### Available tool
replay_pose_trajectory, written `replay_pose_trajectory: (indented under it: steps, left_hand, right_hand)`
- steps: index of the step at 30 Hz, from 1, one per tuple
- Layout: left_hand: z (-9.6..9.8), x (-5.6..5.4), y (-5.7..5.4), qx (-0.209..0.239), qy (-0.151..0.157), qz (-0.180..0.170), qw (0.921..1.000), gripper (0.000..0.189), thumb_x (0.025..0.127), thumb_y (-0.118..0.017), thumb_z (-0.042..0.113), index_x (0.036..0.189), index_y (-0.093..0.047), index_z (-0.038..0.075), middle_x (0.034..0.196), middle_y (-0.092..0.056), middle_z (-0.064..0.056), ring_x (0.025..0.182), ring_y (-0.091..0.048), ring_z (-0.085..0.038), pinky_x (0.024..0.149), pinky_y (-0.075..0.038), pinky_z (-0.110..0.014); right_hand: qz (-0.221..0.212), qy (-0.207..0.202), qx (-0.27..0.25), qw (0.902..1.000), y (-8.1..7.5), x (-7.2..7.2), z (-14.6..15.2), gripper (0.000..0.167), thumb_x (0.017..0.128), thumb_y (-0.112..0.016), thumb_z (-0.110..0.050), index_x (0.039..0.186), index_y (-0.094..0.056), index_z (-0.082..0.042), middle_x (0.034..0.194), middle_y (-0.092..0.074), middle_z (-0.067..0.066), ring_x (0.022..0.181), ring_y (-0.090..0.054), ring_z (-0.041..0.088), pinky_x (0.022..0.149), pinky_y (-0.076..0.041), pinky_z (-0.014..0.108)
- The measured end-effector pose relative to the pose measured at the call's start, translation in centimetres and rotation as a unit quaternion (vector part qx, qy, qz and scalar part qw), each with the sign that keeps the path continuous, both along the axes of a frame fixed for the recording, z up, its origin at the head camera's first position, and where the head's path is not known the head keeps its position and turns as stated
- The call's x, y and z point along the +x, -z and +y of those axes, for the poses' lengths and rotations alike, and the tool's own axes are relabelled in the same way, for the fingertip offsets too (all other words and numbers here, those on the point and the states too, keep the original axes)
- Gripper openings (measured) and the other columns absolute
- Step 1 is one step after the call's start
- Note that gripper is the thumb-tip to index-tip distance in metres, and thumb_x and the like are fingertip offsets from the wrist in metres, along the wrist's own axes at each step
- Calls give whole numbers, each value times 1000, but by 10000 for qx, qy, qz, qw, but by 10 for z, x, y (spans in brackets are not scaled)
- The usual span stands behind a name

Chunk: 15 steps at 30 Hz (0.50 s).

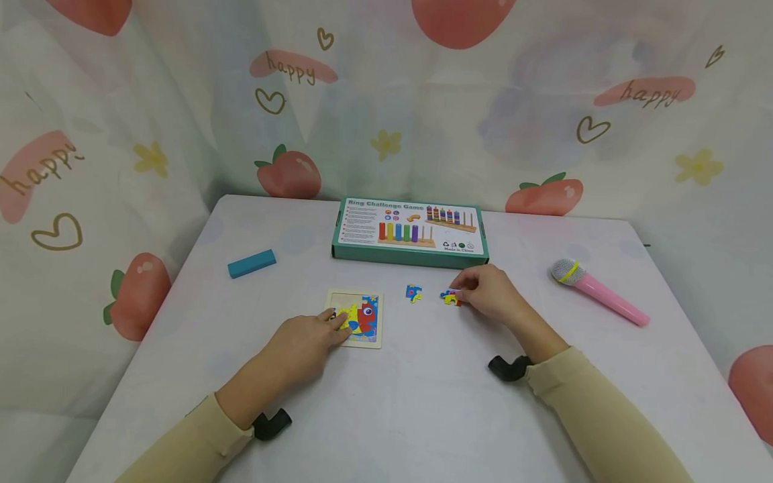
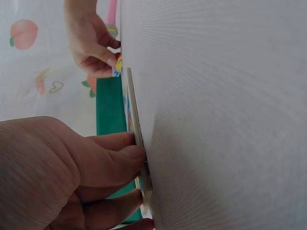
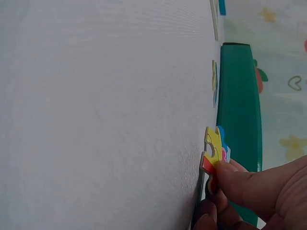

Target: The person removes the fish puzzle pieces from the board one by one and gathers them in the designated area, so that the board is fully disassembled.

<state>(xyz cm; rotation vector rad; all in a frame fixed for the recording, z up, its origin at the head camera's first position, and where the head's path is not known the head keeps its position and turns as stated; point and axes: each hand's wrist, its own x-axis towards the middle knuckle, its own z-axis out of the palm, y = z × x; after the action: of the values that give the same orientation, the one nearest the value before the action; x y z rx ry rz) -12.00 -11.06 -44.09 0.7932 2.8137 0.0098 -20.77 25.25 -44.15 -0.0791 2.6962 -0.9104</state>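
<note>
In the head view, my left hand rests on the left part of a small square puzzle board. The board carries a red, yellow and blue picture, partly covered by the fingers. In the left wrist view, the thumb and fingers touch the board's edge. My right hand pinches a yellow, red and blue puzzle piece between thumb and fingers; the right wrist view has the piece tilted up just by the tabletop. Another puzzle piece, blue and yellow, lies flat between the board and my right hand.
Behind the pieces lies a green-edged Ring Challenge Game box. At the left is a blue block. A pink toy microphone lies at the right. A printed curtain hangs behind the white-covered table.
</note>
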Motion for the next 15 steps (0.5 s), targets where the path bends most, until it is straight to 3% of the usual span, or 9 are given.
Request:
replay_pose_trajectory:
  steps: [8,15]
  left_hand:
    - [0,0,-1,-12,10,25,10000,48,95,-79,13,141,-73,25,155,-65,0,147,-60,-28,100,-64,-49]
    - [1,0,-2,-55,-12,-30,10000,49,95,-79,14,142,-73,25,155,-65,0,148,-59,-29,100,-64,-49]
  right_hand:
    - [127,-47,200,9997,7,-3,-4,9,99,-75,-12,106,-81,-12,98,-72,8,95,-60,25,80,-51,33]
    - [173,-27,123,9998,4,-1,-5,13,99,-74,-9,111,-79,-11,104,-70,10,99,-60,27,84,-52,35]
